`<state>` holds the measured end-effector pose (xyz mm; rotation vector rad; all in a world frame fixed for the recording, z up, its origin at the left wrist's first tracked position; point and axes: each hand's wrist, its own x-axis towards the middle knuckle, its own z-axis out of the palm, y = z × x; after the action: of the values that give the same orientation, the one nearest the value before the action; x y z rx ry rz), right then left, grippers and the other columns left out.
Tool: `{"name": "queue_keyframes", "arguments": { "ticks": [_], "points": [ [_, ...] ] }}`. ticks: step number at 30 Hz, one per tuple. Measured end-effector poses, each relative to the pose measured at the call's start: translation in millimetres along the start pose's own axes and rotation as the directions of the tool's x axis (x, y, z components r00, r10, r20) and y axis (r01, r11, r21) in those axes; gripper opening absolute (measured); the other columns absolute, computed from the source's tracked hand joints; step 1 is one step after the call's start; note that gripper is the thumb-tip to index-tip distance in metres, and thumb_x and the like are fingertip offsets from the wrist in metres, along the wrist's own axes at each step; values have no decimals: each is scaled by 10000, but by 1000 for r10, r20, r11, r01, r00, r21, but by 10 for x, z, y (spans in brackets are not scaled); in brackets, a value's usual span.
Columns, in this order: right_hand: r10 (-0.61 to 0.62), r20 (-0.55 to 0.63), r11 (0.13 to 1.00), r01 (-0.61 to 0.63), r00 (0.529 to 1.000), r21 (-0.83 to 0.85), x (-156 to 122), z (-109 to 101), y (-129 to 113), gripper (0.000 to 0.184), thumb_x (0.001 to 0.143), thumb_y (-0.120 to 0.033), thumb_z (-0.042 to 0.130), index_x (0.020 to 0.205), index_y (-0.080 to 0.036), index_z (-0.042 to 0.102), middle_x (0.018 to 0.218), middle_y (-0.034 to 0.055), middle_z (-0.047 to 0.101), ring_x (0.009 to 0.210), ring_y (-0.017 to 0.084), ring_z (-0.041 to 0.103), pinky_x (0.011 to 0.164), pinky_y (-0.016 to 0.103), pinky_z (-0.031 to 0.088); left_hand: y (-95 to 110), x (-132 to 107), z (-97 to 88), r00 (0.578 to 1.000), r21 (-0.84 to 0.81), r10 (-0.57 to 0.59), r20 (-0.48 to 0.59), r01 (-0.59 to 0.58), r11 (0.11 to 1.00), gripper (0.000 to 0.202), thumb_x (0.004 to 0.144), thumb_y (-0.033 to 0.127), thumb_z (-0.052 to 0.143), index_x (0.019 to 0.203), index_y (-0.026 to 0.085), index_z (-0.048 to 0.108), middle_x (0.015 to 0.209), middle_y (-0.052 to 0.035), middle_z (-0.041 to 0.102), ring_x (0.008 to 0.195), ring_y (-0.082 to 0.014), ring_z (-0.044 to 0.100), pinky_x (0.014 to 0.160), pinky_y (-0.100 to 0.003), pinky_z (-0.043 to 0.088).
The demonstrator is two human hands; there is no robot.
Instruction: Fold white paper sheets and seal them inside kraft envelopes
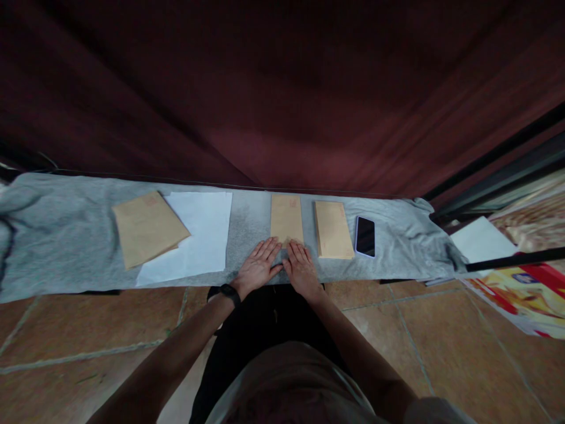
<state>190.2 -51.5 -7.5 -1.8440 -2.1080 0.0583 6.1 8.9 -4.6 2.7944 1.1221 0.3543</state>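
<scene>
My left hand (259, 264) and my right hand (302, 266) lie flat, fingers stretched out, side by side on a grey cloth (66, 235) that covers a narrow table. Their fingertips rest on the near end of a brown envelope (286, 218) lying lengthwise in front of me. I wear a black wristband (230, 292) on the left wrist. Neither hand holds anything.
A second brown envelope (333, 229) lies right of the first, then a dark phone (365, 236). To the left a larger brown envelope (148, 228) lies on white paper sheets (198, 241). A dark red curtain (282, 106) hangs behind. White paper (481, 241) and colourful printed material (525, 294) lie at right.
</scene>
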Motion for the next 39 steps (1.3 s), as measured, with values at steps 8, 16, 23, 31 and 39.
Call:
{"name": "queue_keyframes", "arguments": {
  "ticks": [8,16,23,31,39],
  "points": [
    [1,-2,1000,-1,1000,-4,-4,28,-8,519,1070,-356,371,1538,-137,418,1586,124,431,1469,247,403,1216,453,301,52,26,-24,999,52,34,29,-36,998,626,1031,421,384,1548,70,357,1629,-163,342,1547,-253,232,1277,-446,178],
    [29,-37,999,-30,999,-20,-36,45,1,511,1062,-324,375,1530,-125,427,1584,121,431,1465,256,408,1223,470,273,69,76,-40,993,21,105,54,-106,994,573,1042,355,357,1553,97,350,1631,-136,350,1541,-210,248,1270,-388,198],
    [54,-53,998,-55,997,-14,-101,33,131,517,1060,-337,387,1528,-120,430,1570,133,452,1447,249,434,1216,445,287,63,54,-20,995,1,96,29,-96,995,574,1040,370,369,1544,95,373,1629,-146,349,1540,-218,251,1271,-398,207],
    [89,-38,996,-89,995,19,-117,-17,185,513,1060,-330,379,1527,-127,437,1555,133,475,1441,260,440,1204,467,318,69,21,-14,998,-27,46,38,-45,999,607,1034,425,372,1553,109,362,1631,-146,346,1539,-228,256,1269,-418,214],
    [83,-22,996,-82,996,37,-28,-63,164,474,1054,-305,412,1497,-154,482,1558,105,480,1433,267,444,1191,458,337,106,24,-27,997,-82,-80,8,80,993,522,1026,396,395,1478,150,481,1623,-134,371,1512,-254,329,1240,-442,304]
  ]
}}
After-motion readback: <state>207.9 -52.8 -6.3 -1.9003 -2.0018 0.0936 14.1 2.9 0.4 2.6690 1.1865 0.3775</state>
